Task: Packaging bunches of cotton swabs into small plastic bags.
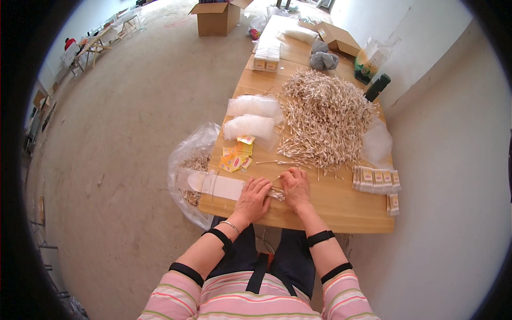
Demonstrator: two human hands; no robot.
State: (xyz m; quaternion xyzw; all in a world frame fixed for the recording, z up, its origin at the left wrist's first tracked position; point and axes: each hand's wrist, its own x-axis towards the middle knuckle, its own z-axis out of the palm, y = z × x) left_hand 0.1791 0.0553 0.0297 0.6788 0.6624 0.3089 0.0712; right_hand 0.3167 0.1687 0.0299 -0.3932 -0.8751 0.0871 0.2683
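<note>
A bare concrete floor [133,122] fills the room, reaching far to the left of both hands, with a white wall [448,133] close on the right. A long wooden table [341,205] runs away from the person, and both hands rest on its near end. Far beyond them an open cardboard box [216,18] stands on the floor. On the table, just ahead and right of the right hand [296,186], lies a big heap of thin wooden sticks [326,117]. Left of the left hand [253,198], a clear plastic bag [189,170] holding more sticks hangs at the table's edge. Ahead of the left hand lie clear plastic pouches [250,125], then small yellow paper labels [236,157]. Right of the right hand sit rows of packed bundles [376,180]. Both hands are curled, fingers down, pinching a small bundle of sticks [276,194] between them, flat on the table. Just left of it lies a white strip [224,186].
</note>
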